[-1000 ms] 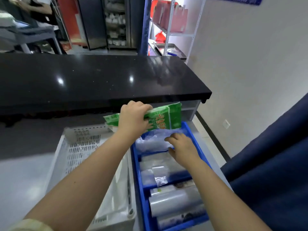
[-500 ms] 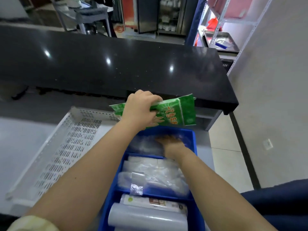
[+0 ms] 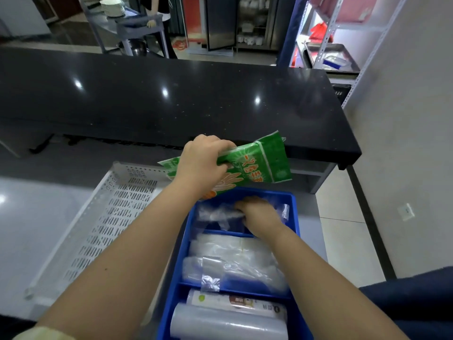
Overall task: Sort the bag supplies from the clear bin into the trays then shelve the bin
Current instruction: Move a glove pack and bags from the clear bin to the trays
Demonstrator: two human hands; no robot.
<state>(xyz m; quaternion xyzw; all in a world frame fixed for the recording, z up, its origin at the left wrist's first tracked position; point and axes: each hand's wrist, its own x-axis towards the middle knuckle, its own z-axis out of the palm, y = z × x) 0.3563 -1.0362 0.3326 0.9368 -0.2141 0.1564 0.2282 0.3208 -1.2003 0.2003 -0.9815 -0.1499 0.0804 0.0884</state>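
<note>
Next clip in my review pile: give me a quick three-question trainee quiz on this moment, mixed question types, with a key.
1. True or false: the left hand holds the green packet above the blue tray.
2. Multiple choice: the right hand is in which compartment of the blue tray? A) the far one, B) the middle one, C) the near one.
3. Fill in: the white perforated tray lies to the ____ of the blue tray.

Key: 1 true; 2 A, on the clear plastic bags there; 3 left.
</note>
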